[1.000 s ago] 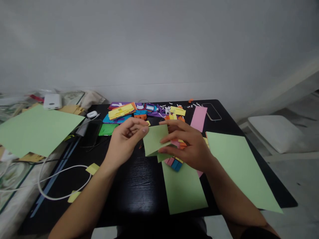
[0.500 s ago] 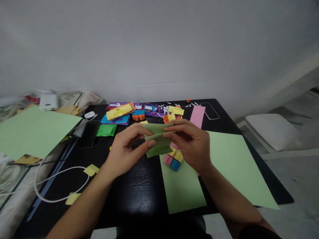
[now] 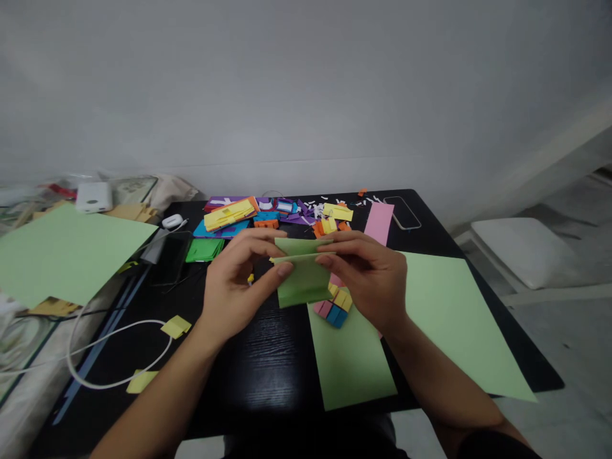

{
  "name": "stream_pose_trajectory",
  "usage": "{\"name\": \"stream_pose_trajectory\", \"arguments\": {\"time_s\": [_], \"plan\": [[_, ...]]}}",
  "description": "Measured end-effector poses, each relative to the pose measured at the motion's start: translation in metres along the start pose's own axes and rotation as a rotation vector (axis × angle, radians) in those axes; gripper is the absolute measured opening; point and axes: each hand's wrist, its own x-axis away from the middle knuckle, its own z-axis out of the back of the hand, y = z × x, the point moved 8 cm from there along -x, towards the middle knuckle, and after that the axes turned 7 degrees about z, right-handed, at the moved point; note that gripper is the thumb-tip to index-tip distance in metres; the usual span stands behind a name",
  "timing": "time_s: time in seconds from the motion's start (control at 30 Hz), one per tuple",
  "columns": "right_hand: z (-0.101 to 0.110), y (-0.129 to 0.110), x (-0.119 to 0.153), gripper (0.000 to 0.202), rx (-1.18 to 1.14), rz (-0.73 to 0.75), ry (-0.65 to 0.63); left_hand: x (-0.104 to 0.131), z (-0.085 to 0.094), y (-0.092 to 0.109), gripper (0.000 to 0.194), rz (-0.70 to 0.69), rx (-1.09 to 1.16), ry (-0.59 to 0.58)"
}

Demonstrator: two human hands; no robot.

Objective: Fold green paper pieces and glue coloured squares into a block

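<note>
Left hand (image 3: 234, 284) and right hand (image 3: 373, 277) pinch the folded slip (image 3: 306, 280) at opposite sides; uneven pull could skew the crease, a low right hand could knock the block (image 3: 335, 310)

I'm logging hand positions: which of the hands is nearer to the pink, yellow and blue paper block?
Right. The right hand is just above and right of the paper block in the picture; the left hand is farther off, to the block's left.
</note>
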Motion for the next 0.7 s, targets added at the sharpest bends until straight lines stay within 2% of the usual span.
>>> {"name": "stream_pose_trajectory", "arguments": {"time_s": [0.1, 0.17, 0.33, 0.47, 0.57, 0.7], "plan": [[-0.004, 0.002, 0.001, 0.020, -0.013, -0.019, -0.043, 0.002, 0.002, -0.001, 0.021, -0.013, 0.010, 0.013], [-0.006, 0.003, 0.003, 0.018, -0.014, -0.033, -0.071, 0.003, 0.002, 0.000, 0.026, -0.040, -0.090, 0.010], [-0.010, 0.007, 0.004, 0.014, -0.026, -0.078, -0.168, 0.006, 0.003, 0.008, 0.014, -0.115, -0.301, -0.002], [-0.009, 0.007, 0.000, 0.013, -0.023, -0.073, -0.245, 0.008, 0.011, 0.011, 0.014, -0.122, -0.275, 0.108], [-0.008, 0.006, -0.002, 0.013, 0.033, -0.075, -0.295, 0.011, 0.011, 0.012, 0.015, -0.141, -0.244, 0.144], [-0.004, 0.008, -0.001, 0.020, 0.064, -0.096, -0.240, 0.011, 0.010, 0.012, 0.016, -0.133, -0.231, 0.136]]}}
